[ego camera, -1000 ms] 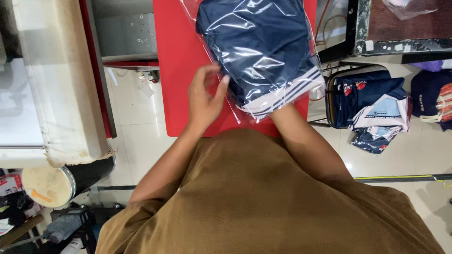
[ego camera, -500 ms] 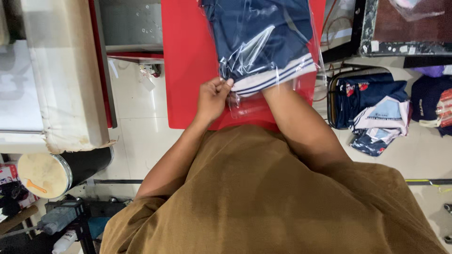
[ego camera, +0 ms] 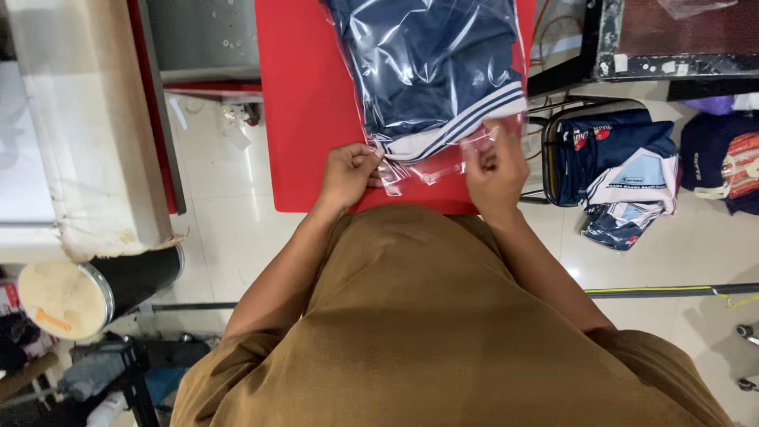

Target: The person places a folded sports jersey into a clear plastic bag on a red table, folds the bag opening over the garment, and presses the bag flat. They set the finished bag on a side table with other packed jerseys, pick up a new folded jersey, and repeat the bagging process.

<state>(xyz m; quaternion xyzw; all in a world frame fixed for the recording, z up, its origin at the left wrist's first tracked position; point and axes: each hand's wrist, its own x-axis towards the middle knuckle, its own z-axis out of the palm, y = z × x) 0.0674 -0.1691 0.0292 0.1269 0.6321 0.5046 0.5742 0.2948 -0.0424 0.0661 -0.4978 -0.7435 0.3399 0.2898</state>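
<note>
Head view showed both sets of fingers closed in a pinch on the open end of a clear plastic bag (ego camera: 431, 87). The left hand (ego camera: 348, 172) gripped the bag's near left corner with its fingers curled tight, and the right hand (ego camera: 495, 170) pinched the near right part of the same edge, fingers likewise drawn together on the film. Inside the bag lay a folded navy garment (ego camera: 431, 67) with white stripes along its near hem. The bag rested on a red surface (ego camera: 304, 103), its near edge just in front of the person's brown shirt (ego camera: 427, 316). To the right, on the floor side, a wire basket (ego camera: 553, 142) held more folded navy and white clothes (ego camera: 621, 170). At the left stood a black bin (ego camera: 130, 277).
</note>
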